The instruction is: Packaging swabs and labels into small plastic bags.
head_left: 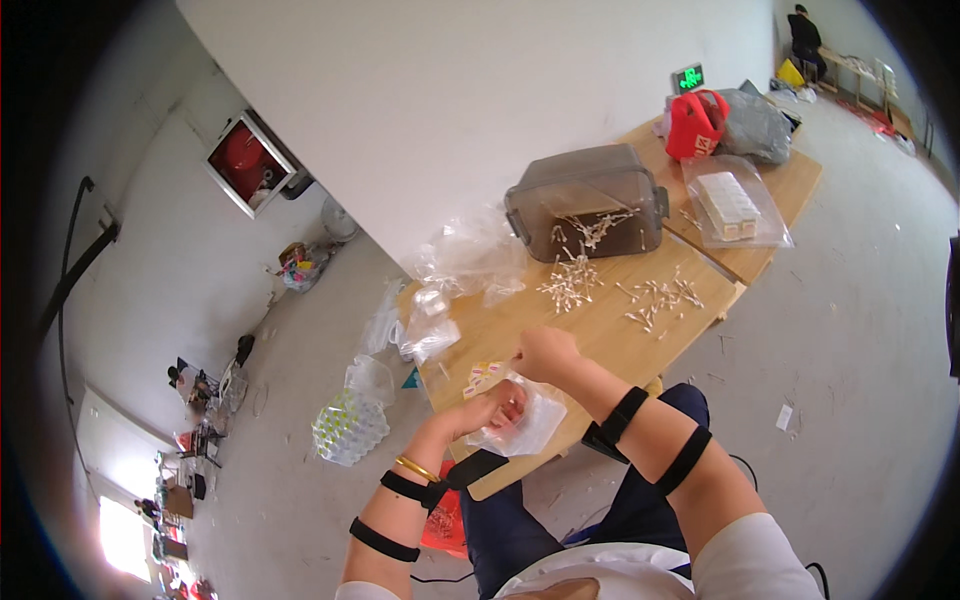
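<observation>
My left hand [497,405] is at the near edge of the wooden table, its fingers curled on a clear plastic bag [540,428] that hangs out toward my lap. Just above it, my right hand [545,353] is closed like a fist with the fingertips turned down beside the bag's upper part; what they pinch is hidden. Small yellow-and-white printed cards [483,375] lie beside my left hand. Farther off are two loose heaps of cotton swabs, a middle heap [570,285] and a right heap [660,298].
A grey translucent bin [585,180] lies tipped on its side with swabs inside. Crumpled clear bags [465,255] lie left of it. At the far right are a bag of white boxes [727,205], a red bag [695,125] and a grey bag [755,125]. A person [805,42] is far off.
</observation>
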Motion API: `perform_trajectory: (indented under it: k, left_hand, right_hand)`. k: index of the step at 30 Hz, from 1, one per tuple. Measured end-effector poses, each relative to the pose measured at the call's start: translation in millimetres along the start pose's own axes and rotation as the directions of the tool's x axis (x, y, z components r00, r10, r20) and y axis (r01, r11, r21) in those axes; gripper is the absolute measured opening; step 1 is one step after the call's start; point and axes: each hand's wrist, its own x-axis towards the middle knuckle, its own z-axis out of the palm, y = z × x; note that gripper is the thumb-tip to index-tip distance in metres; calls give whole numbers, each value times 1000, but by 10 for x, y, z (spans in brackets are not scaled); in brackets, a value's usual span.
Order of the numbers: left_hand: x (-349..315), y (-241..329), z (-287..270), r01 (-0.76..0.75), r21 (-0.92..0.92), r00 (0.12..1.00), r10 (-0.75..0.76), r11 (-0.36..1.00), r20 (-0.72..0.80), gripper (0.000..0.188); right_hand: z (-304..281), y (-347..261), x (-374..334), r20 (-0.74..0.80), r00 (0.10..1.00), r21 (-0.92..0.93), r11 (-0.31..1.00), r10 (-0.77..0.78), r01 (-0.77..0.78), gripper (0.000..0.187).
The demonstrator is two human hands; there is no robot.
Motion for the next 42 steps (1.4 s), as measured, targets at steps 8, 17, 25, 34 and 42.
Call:
perform_trajectory:
  k: [8, 17, 25, 34, 42]
  left_hand:
    - [105, 29, 217, -32, 666, 952, 226, 745, -207, 49]
    - [90, -55, 161, -225, 749, 888, 448, 624, -106, 28]
    - [210, -19, 210, 3, 888, 926, 333, 461, -176, 36]
    - [392, -65, 154, 211, 949, 969, 75, 234, -234, 44]
    - [342, -297, 277, 130, 667, 842, 274, 733, -465, 28]
  right_hand:
    - [254, 211, 109, -145, 987, 253, 961, -72, 107, 27]
    - [162, 94, 149, -2, 999, 263, 964, -37, 36, 22]
    - [384, 14, 251, -170, 984, 260, 960, -59, 103, 19]
    - [268, -30, 171, -90, 991, 245, 963, -94, 113, 27]
    - [87, 272, -220, 96, 990, 263, 962, -104, 75, 50]
